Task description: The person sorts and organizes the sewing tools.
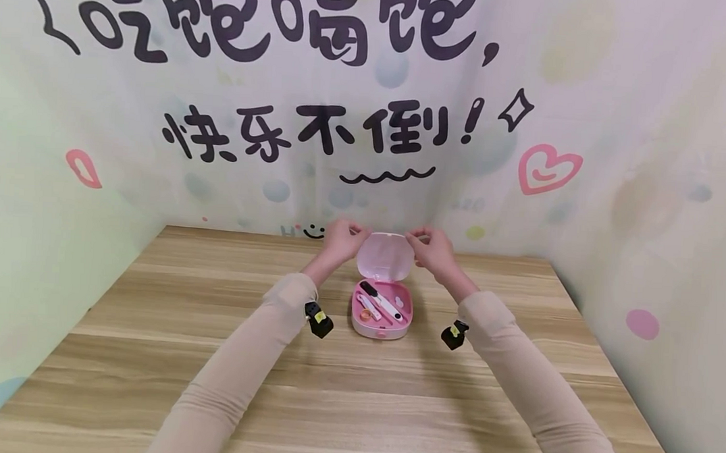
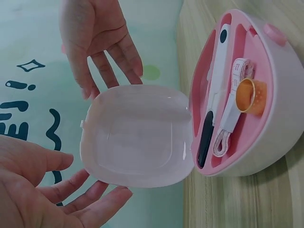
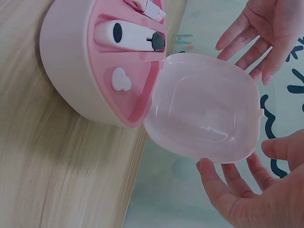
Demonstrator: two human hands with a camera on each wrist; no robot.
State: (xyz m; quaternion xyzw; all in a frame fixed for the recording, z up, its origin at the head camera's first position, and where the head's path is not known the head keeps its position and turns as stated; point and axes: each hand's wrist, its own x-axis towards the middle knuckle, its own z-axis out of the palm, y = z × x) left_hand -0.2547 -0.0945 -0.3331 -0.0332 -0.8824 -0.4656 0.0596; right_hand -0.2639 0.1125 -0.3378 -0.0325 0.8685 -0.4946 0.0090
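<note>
A pink and white sewing box (image 1: 382, 322) stands on the table with its translucent pink lid (image 1: 386, 254) raised upright. My left hand (image 1: 345, 239) is at the lid's left upper corner, its fingers touching the edge and its thumb held away (image 2: 52, 190). At the opposite corner, the fingers of my right hand (image 1: 433, 250) touch the edge likewise, the thumb apart from it (image 3: 261, 190). Inside the box lie a white-handled tool with a dark end (image 2: 217, 80), a folded tape measure (image 2: 232, 109), an orange thimble ring (image 2: 251, 96) and a small white cloud-shaped piece (image 3: 121, 79).
The wood-grain table (image 1: 211, 355) ends at a printed cloth (image 1: 249, 194) behind the lid. Pale walls rise on both sides. Each wrist carries a small black camera, one on the left (image 1: 319, 320) and one on the right (image 1: 453, 335).
</note>
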